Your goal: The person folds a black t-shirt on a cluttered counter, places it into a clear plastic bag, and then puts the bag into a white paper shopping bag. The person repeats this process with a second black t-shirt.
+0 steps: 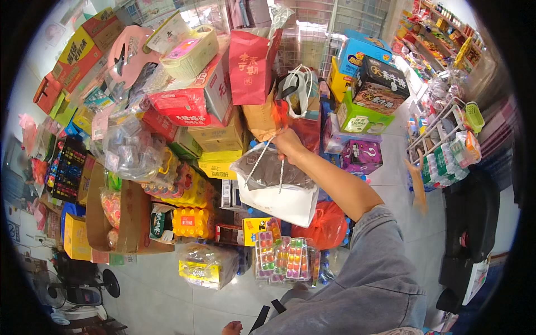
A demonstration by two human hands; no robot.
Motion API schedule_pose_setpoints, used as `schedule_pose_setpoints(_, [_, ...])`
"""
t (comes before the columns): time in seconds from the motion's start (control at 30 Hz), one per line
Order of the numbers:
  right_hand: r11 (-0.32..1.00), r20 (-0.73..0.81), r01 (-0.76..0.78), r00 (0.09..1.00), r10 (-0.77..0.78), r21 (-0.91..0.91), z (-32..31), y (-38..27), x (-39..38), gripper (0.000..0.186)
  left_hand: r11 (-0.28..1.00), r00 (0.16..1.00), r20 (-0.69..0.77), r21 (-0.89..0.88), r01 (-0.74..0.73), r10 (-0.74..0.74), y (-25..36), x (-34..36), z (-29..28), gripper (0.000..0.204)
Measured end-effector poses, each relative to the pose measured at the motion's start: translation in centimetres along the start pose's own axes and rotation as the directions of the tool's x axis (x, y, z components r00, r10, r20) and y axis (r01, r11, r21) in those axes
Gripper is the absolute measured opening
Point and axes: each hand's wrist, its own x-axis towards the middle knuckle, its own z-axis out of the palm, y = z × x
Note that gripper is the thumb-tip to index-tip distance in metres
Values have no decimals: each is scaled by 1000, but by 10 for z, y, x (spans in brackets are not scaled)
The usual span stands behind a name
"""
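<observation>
My right hand (288,143) reaches up from a grey denim sleeve (363,268) and grips the thin string handles of a white paper bag (282,204). The bag hangs in the air in front of the stacked goods, with a dark bundle in clear plastic (268,170) showing at its mouth. Just above the hand are a brown paper bag (259,120) and a red gift bag (248,67) in the pile. At the bottom edge only a small part of what seems to be my left hand (231,328) shows, with nothing seen in it.
A tall heap of cartons, snack packs and yellow boxes (220,159) fills the left and centre. Candy trays (282,259) and an orange plastic bag (324,226) lie low in front. Green and black boxes (371,95) and a wire rack of bottles (446,156) stand right.
</observation>
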Motion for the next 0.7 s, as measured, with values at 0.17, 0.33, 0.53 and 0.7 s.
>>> schedule_pose_setpoints(0.17, [982, 14, -136, 991, 135, 135, 14, 3, -8, 4, 990, 999, 28, 143, 21, -26, 11, 4, -1, 39])
schedule_pose_setpoints(0.33, [957, 26, -21, 1000, 14, 289, 19, 3, 24, 5, 994, 998, 26, 99, 50, -53, 31, -2, -12, 37])
schedule_pose_setpoints(0.53, [923, -257, 321, 930, -264, 212, 24, -29, 70, 10, 987, 986, 67, 57, 150, -154, 17, -18, -7, 38])
schedule_pose_setpoints(0.7, [976, -440, 212, 882, -166, 56, 36, 22, 111, 20, 993, 992, 55, 25, 116, -117, 2, -17, 2, 39])
